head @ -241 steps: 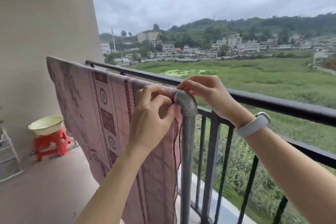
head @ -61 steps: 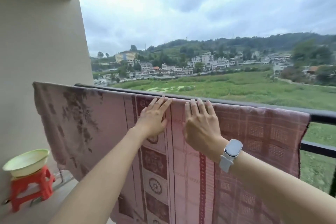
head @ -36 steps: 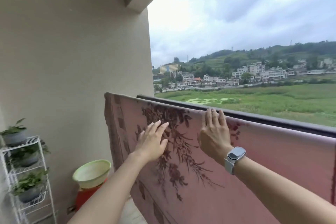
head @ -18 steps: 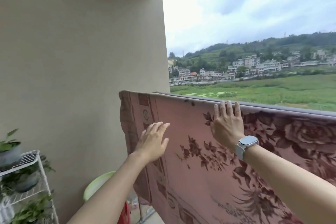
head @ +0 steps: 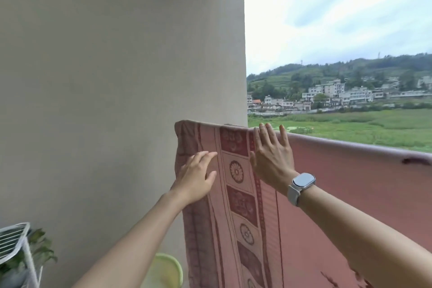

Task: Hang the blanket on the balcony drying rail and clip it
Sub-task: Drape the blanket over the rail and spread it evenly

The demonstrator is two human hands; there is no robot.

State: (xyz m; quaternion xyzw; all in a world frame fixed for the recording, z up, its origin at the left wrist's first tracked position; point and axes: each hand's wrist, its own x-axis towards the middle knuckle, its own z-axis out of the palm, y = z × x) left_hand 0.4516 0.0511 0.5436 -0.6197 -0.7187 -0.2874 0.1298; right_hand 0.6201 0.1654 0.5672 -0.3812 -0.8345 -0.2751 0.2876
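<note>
Pink patterned blanket draped over the balcony drying rail, top fold running from 10 o'clock of the hands out toward 3 o'clock at frame edge. Rail itself hidden under the cloth along the whole visible run. Blanket's bordered end hanging close beside the beige wall, at 9 o'clock.

Left hand flat on the border strip, fingers straight and slightly spread, grip fully open, nothing held, just pressing the cloth. Right hand also flat, fingers straight and pointing to 12 o'clock, tips reaching the top fold, grip open, holding nothing. White smartwatch on the right wrist.

Progress, judged from the layout: hanging part looks done, cloth spread with no big bunching near the hands; smoothing at the wall-side end looks like the step in hand. Clipping not yet done as far as visible: no clips on the fold in view, none in either hand. Small dark mark on the fold at 3 o'clock, too unclear to name. Far end of the blanket out of frame, so unknown there.

Left to do: fetch clips, pin the fold along the rail.

Also present: white wire rack with a potted plant at 8 o'clock, pale green basin at 6 o'clock.
</note>
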